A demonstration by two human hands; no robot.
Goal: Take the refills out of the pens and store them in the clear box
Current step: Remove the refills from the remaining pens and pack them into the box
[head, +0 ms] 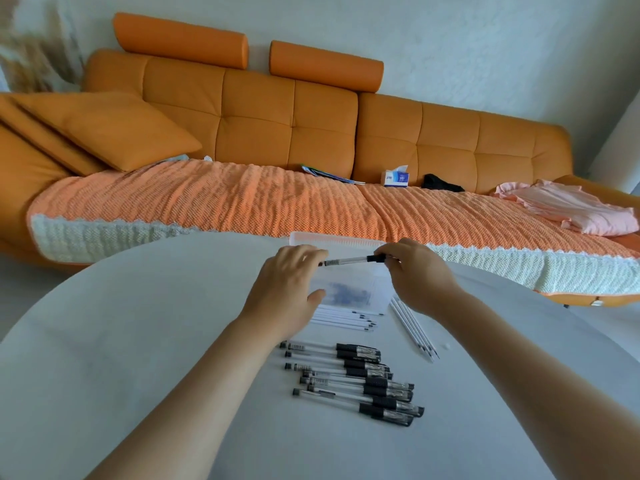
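Both hands hold one clear pen [348,261] level above the table. My left hand [291,285] pinches its back end and my right hand [415,271] grips the black grip end. Behind and below the pen stands the clear box [337,239] with its lid open at the table's far edge; its inside looks blurred blue. Several white refills [341,318] lie in front of the box, partly under my left hand. Three more refills [414,329] lie slanted to the right. Several black-capped pens [356,379] lie in a row nearer to me.
The round white table [138,341] fills the foreground. Behind it runs an orange sofa [287,126] with a knitted throw, a tissue box [396,177], papers and folded pink cloth [571,209].
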